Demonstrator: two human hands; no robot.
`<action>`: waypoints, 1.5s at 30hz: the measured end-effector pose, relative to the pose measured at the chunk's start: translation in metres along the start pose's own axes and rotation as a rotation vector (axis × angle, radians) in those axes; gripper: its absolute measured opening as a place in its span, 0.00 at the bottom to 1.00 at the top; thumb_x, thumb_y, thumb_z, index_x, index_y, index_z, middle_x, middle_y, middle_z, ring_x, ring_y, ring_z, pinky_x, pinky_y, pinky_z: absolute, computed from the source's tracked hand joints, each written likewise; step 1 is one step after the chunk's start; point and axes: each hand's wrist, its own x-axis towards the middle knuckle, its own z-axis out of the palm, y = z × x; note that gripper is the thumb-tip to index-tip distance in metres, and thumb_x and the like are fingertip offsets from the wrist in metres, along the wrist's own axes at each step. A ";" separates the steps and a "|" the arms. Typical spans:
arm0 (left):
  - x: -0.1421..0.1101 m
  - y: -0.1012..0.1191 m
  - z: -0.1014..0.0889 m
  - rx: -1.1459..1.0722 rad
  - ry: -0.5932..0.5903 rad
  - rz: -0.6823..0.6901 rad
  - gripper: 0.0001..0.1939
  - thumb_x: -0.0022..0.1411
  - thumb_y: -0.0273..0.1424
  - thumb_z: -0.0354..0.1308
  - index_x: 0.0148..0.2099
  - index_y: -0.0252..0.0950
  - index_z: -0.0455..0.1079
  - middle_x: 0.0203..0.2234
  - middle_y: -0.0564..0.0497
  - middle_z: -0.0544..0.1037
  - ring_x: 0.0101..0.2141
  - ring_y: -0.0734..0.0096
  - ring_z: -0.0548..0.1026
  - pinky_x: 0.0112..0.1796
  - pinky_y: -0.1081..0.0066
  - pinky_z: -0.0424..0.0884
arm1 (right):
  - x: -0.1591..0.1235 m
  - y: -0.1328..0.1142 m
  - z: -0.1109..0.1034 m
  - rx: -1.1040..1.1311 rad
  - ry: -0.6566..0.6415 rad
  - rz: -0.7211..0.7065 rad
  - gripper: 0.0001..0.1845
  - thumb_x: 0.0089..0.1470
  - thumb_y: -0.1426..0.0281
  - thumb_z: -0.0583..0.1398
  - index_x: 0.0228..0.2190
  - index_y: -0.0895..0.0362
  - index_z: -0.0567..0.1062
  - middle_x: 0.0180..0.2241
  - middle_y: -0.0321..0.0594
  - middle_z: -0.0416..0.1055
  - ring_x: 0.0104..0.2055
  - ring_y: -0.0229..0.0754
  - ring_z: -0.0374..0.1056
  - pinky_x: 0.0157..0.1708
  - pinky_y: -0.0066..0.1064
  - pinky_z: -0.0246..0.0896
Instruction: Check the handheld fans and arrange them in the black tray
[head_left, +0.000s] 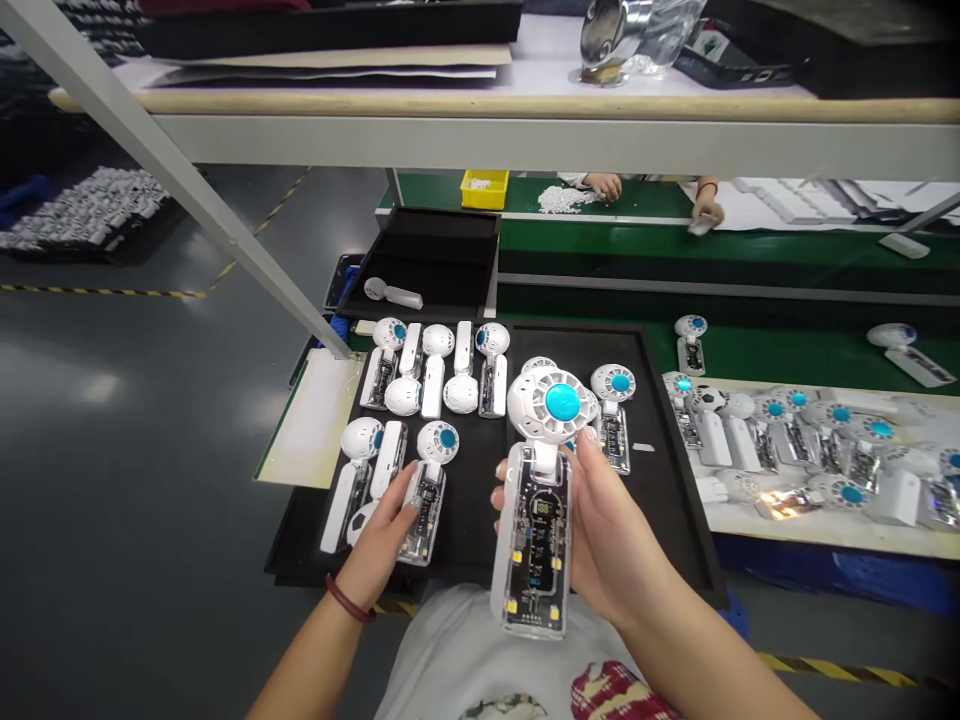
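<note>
My right hand [604,520] is closed around a handheld fan [534,540] with a white round head, a blue centre cap and a clear body showing its circuit board. It is upright, close to the camera. Other white fan heads show partly behind it; whether they lie on the tray or in my hand I cannot tell. Lower left, my left hand [382,545] has its thumb and fingers on a second handheld fan [427,515] at the black tray [472,500]. Beside it, several similar fans stand in rows, some turned head-down.
Another black tray [435,245] behind holds one white fan [394,293]. More fans [817,430] crowd the bench at right, one with its light on. Across the green bench are a co-worker's hands [705,208], a yellow bin [484,190] and small white parts [564,199]. A shelf [525,135] crosses above.
</note>
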 end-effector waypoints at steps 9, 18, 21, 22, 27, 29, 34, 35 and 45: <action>-0.012 -0.010 0.012 0.449 -0.003 0.200 0.29 0.53 0.25 0.51 0.58 0.44 0.55 0.61 0.47 0.45 0.60 0.57 0.44 0.57 0.51 0.43 | -0.001 0.003 -0.006 0.033 0.022 -0.071 0.24 0.52 0.49 0.49 0.35 0.56 0.72 0.33 0.39 0.70 0.35 0.42 0.67 0.31 0.30 0.63; -0.006 -0.054 0.024 1.115 0.329 0.656 0.19 0.59 0.22 0.43 0.53 0.34 0.61 0.60 0.38 0.42 0.59 0.50 0.46 0.52 0.52 0.60 | -0.018 -0.024 -0.003 0.064 -0.075 -0.176 0.27 0.50 0.47 0.49 0.39 0.55 0.69 0.33 0.40 0.69 0.34 0.44 0.67 0.32 0.33 0.65; -0.002 -0.051 0.025 1.156 0.361 0.671 0.18 0.59 0.22 0.42 0.51 0.31 0.63 0.59 0.36 0.46 0.60 0.49 0.44 0.52 0.51 0.60 | -0.029 -0.035 0.001 0.003 -0.154 -0.296 0.28 0.49 0.46 0.50 0.41 0.53 0.69 0.33 0.40 0.70 0.35 0.45 0.67 0.31 0.34 0.65; -0.003 -0.047 0.025 1.170 0.374 0.674 0.18 0.58 0.21 0.42 0.50 0.30 0.64 0.58 0.34 0.50 0.60 0.48 0.44 0.51 0.50 0.59 | -0.033 -0.038 0.003 -0.013 -0.168 -0.335 0.28 0.49 0.46 0.50 0.41 0.53 0.69 0.34 0.40 0.70 0.36 0.45 0.67 0.32 0.34 0.65; -0.016 -0.021 0.018 1.438 0.336 0.570 0.21 0.55 0.22 0.48 0.51 0.36 0.66 0.56 0.35 0.58 0.58 0.40 0.49 0.49 0.38 0.50 | -0.048 -0.047 0.011 -0.045 -0.214 -0.424 0.27 0.51 0.46 0.48 0.38 0.53 0.71 0.33 0.39 0.70 0.36 0.44 0.67 0.33 0.34 0.65; -0.020 -0.014 0.012 1.568 0.264 0.515 0.26 0.51 0.21 0.51 0.52 0.43 0.64 0.58 0.38 0.57 0.57 0.41 0.51 0.49 0.38 0.49 | -0.053 -0.048 0.014 -0.049 -0.234 -0.425 0.27 0.50 0.46 0.48 0.38 0.53 0.71 0.32 0.39 0.70 0.35 0.43 0.67 0.33 0.34 0.64; -0.019 -0.015 -0.009 1.642 0.163 0.514 0.33 0.47 0.21 0.54 0.56 0.49 0.59 0.55 0.42 0.62 0.58 0.46 0.51 0.50 0.41 0.49 | -0.054 -0.045 0.009 -0.095 -0.213 -0.422 0.27 0.49 0.46 0.49 0.37 0.54 0.70 0.31 0.39 0.70 0.35 0.43 0.67 0.34 0.35 0.64; -0.018 -0.017 -0.013 1.628 0.148 0.530 0.32 0.48 0.22 0.54 0.55 0.49 0.59 0.53 0.43 0.65 0.57 0.46 0.52 0.51 0.42 0.49 | -0.050 -0.043 0.005 -0.163 -0.199 -0.437 0.25 0.50 0.48 0.51 0.38 0.53 0.69 0.32 0.38 0.70 0.35 0.43 0.67 0.35 0.36 0.63; -0.018 -0.040 -0.035 1.494 0.158 0.754 0.25 0.53 0.26 0.53 0.53 0.50 0.62 0.52 0.45 0.66 0.56 0.48 0.57 0.50 0.46 0.58 | 0.083 0.034 -0.041 -1.998 -0.584 -1.205 0.09 0.54 0.75 0.54 0.31 0.52 0.73 0.41 0.36 0.69 0.55 0.51 0.49 0.55 0.58 0.32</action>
